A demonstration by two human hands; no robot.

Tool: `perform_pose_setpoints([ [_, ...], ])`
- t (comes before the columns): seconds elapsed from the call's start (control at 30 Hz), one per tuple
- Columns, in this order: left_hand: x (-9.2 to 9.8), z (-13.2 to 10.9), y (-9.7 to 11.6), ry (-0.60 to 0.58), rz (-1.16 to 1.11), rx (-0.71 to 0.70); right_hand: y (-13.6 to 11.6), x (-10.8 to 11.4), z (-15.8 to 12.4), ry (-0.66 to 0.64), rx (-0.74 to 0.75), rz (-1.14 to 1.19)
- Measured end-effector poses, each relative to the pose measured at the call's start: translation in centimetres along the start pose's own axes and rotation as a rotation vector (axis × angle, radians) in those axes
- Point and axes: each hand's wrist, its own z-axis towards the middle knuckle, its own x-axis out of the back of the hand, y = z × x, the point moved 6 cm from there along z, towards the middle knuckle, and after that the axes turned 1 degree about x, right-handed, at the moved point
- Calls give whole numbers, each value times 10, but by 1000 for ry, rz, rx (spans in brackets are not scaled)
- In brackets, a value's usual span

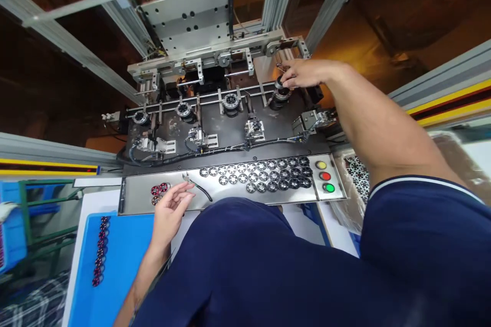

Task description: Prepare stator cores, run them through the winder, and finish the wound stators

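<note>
My right hand [305, 72] reaches out to the rightmost fixture [279, 99] of the machine. Its fingers are closed on a small round metal part [279, 83] just over that fixture; whether the part touches it I cannot tell. My left hand [172, 209] is at the front edge of the steel ledge [138, 191], fingers apart and holding nothing. By its fingertips lies a pair of cutting pliers [199, 189] with dark handles. Several red-and-black round parts [156, 190] sit just left of this hand. Rows of silver-and-black round parts [263, 176] cover the ledge's right half.
Three more fixtures, such as the one holding a ring [231, 103], stand leftward along the black plate. Yellow, red and green buttons [327, 176] are at the ledge's right end. A blue tray [126, 250] carries a line of red parts. At right lies a bag of metal rings [356, 176].
</note>
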Motion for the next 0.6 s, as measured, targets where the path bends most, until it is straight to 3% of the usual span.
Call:
perform_pose_setpoints([
  [0.13, -1, 7, -5, -2, 41, 58, 31, -31, 7, -105, 5, -135],
  [0.3, -7, 16, -8, -59, 74, 57, 52, -46, 14, -113, 26, -253],
  [0.6, -10, 16, -17, -109, 112, 65, 39, -51, 17, -159, 81, -316],
])
